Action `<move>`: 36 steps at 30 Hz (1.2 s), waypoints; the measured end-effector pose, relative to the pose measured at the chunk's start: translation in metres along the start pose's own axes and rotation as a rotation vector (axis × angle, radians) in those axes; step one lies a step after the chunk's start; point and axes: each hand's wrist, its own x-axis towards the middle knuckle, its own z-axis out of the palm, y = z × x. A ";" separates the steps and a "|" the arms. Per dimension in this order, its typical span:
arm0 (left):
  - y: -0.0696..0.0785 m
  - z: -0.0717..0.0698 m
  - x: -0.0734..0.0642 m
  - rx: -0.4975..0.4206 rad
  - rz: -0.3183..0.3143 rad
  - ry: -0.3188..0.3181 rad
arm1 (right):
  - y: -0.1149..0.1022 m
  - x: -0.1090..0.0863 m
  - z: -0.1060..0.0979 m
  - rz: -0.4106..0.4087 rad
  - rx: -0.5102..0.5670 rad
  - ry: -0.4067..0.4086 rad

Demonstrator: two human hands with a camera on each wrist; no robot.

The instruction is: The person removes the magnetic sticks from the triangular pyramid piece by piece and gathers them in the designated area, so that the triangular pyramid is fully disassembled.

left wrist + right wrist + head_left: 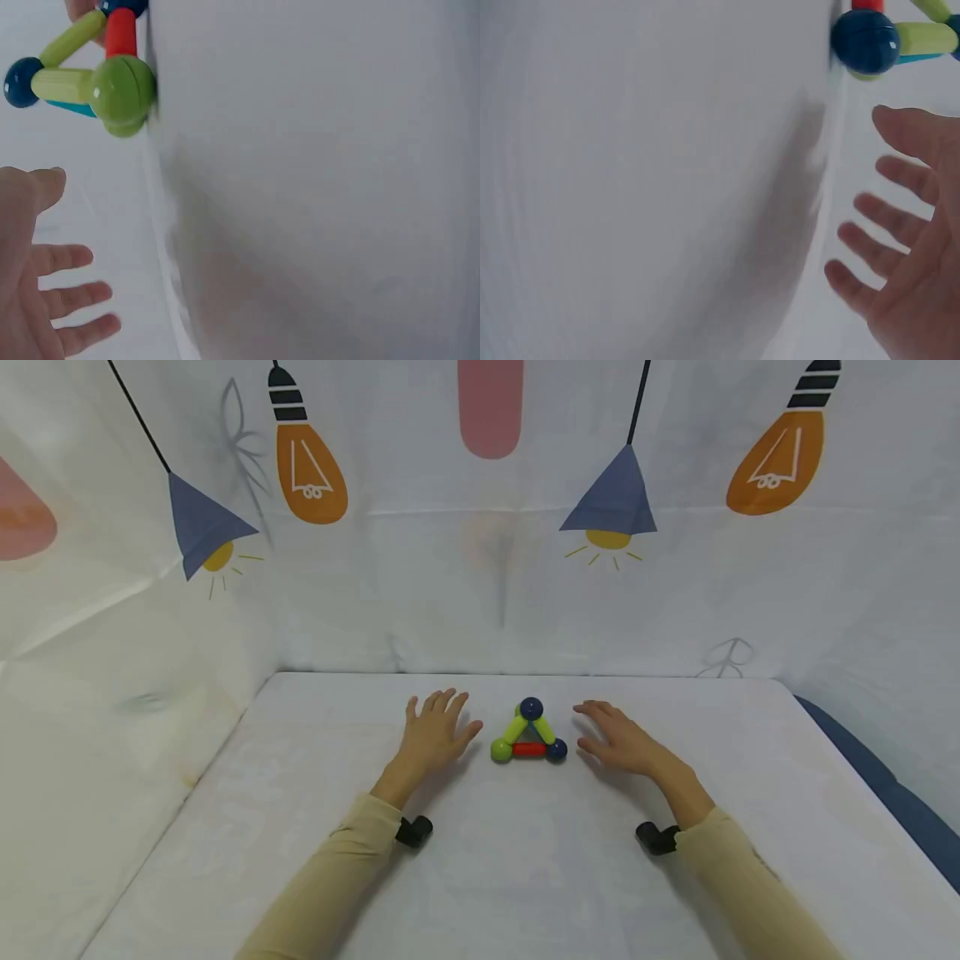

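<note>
A small ball-and-stick toy structure (529,749) stands on the white table between the two hands. It joins green and dark blue balls with yellow-green rods, a red rod (121,32) along the base and a teal piece partly hidden behind. My left hand (433,735) is left of it, fingers spread, thumb toward the green ball (120,91), holding nothing. On the other side, my right hand (618,739) has its fingers loosely extended toward the dark blue ball (865,41), with a gap between. Both hands are apart from the structure.
The white table (480,877) meets a white cloth backdrop (420,593) printed with lamps and bulbs just beyond the hands. A dark blue object (885,785) lies past the table's right edge. Black wrist cameras (415,832) sit by both sleeves.
</note>
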 end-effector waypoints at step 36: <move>0.060 0.038 0.005 -0.693 0.111 0.256 | -0.056 0.014 0.041 -0.075 0.430 0.207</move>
